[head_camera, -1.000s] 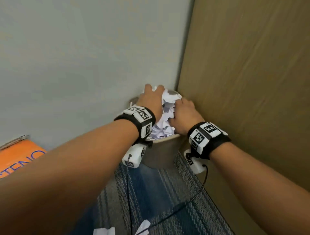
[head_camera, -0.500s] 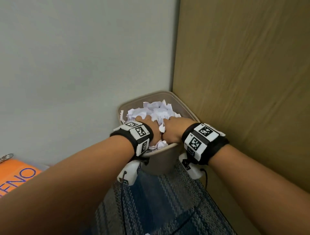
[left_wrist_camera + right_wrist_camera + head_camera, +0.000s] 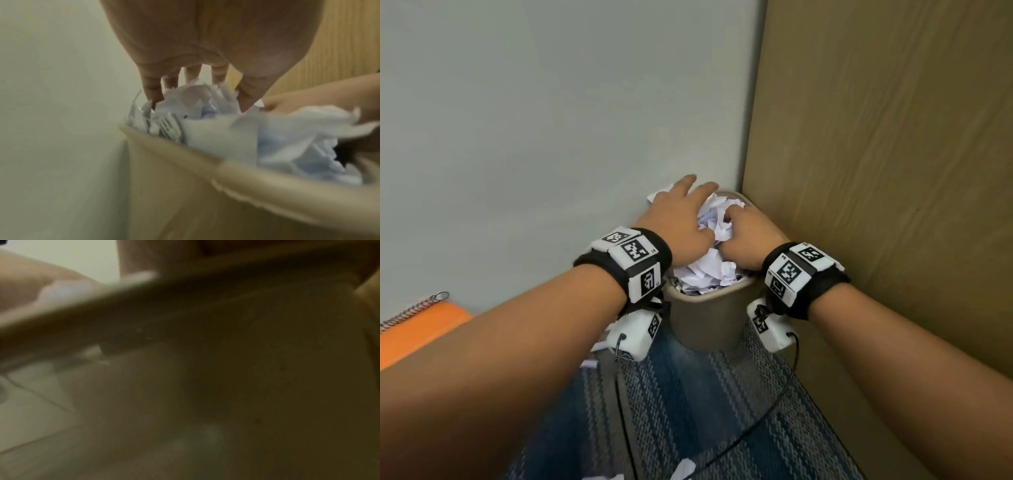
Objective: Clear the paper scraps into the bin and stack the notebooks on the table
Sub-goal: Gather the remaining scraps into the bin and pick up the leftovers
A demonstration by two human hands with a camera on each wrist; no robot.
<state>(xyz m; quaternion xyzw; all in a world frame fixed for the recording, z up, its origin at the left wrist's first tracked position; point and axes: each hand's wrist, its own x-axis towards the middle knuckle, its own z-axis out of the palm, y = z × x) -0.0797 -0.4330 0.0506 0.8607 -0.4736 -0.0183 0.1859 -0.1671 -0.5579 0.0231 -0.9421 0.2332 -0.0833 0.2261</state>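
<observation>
A beige bin point(image 3: 705, 318) stands on the floor in the corner, heaped with crumpled white paper scraps point(image 3: 710, 270). My left hand point(image 3: 678, 212) lies on top of the heap with its fingers straight and spread. In the left wrist view those fingertips point(image 3: 151, 91) touch the paper scraps point(image 3: 216, 129) above the bin rim point(image 3: 246, 175). My right hand point(image 3: 748, 233) is at the right side of the heap, fingers curled into the paper. An orange spiral notebook point(image 3: 421, 329) shows at the left edge. The right wrist view is dark and blurred.
A grey-white wall runs behind the bin and a wooden panel point(image 3: 893, 171) closes the right side. Blue striped carpet point(image 3: 705, 404) covers the floor, with loose scraps point(image 3: 683, 468) near the bottom edge and under my left wrist. Black cables hang from both wrist cameras.
Both hands have come up from deep in the bin to the top of the heap. My left hand's fingers have spread out straight toward the wall.
</observation>
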